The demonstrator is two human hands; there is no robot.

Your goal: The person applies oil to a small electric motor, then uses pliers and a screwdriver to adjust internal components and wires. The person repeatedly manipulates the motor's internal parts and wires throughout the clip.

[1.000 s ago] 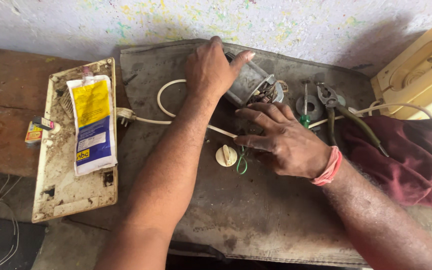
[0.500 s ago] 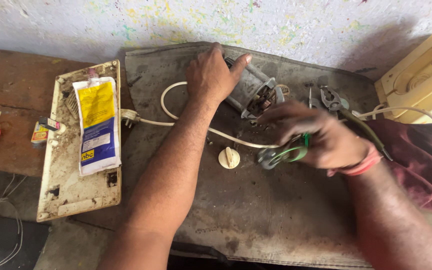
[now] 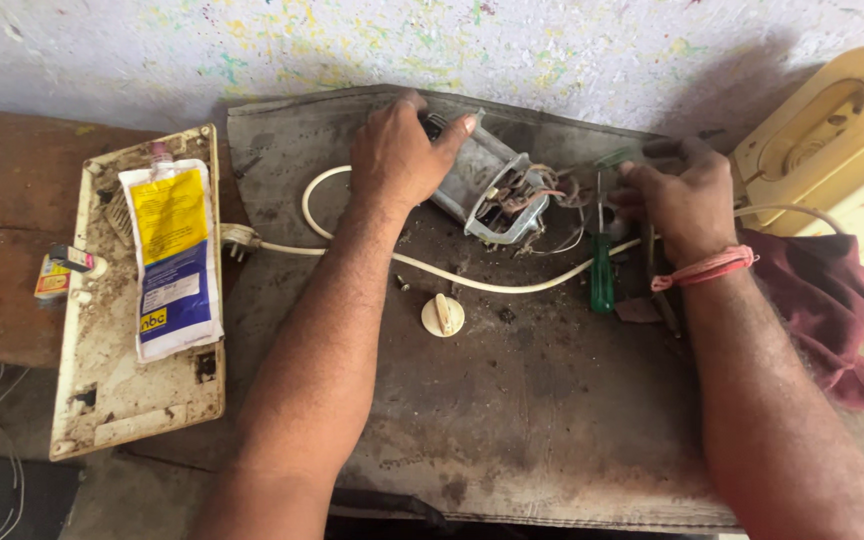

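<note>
My left hand (image 3: 397,150) lies over the far left end of a small electric motor (image 3: 487,185), fingers curled around its metal housing and the thumb stretched along the top, so I am gripping it and keeping it pressed on the grey mat (image 3: 552,420). The motor sits at the far middle of the mat, tilted, its open end with bare coloured wires (image 3: 532,190) turned to the right.

My right hand (image 3: 682,200) is just right of those wires, at the far right of the mat, knuckles up. Its fingers are bent downward over a cluster of tools there; whether they actually clasp one I cannot tell, since the fingertips are hidden. A green-handled screwdriver (image 3: 602,275) lies on the mat just beside and nearer than this hand, its shaft pointing far. A pink band (image 3: 704,268) circles my right wrist.

A white cord (image 3: 402,262) loops from under my left hand, ends in a plug (image 3: 240,240) at the mat's left edge, and runs right beneath the motor. A cream round knob (image 3: 442,315) rests near the middle of the mat, apart from both hands.

To the left lies a dirty cream panel (image 3: 122,400) bearing a yellow and white pouch (image 3: 172,260). A maroon cloth (image 3: 832,300) and a yellow casing (image 3: 832,140) sit at the right.
</note>
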